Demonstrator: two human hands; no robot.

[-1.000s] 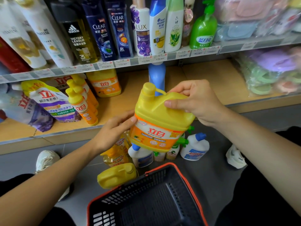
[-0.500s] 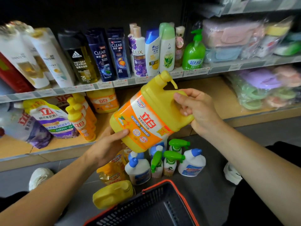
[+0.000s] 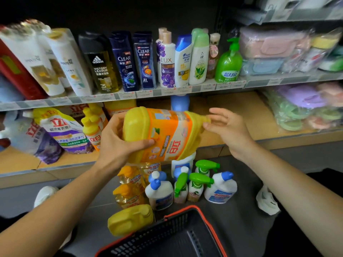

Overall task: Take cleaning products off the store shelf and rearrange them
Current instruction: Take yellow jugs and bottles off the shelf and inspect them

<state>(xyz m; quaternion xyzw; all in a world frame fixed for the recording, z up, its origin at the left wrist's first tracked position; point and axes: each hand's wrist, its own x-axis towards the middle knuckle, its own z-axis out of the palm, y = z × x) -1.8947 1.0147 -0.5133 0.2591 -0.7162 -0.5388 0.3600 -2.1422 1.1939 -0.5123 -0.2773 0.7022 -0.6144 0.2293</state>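
Note:
A large yellow detergent jug (image 3: 163, 134) with an orange label lies on its side in the air in front of the lower shelf (image 3: 241, 115), its base to the left and its neck to the right. My left hand (image 3: 118, 143) grips the base end, thumb across the label. My right hand (image 3: 226, 128) is beside the neck end with fingers spread and loose; its fingertips are at the jug's shoulder, and I cannot tell whether they touch it.
On the floor stand spray bottles (image 3: 202, 182), white cleaner bottles (image 3: 220, 190), orange bottles (image 3: 130, 191) and a second yellow jug (image 3: 130, 219) lying down. A black basket with a red rim (image 3: 185, 236) sits at the bottom. Shampoo bottles (image 3: 126, 60) line the upper shelf; refill pouches (image 3: 63, 130) lie left.
The jug has turned from upright to lying sideways and risen toward the shelf. My left hand moved from under it to gripping its base; my right hand has let go of the handle and opened.

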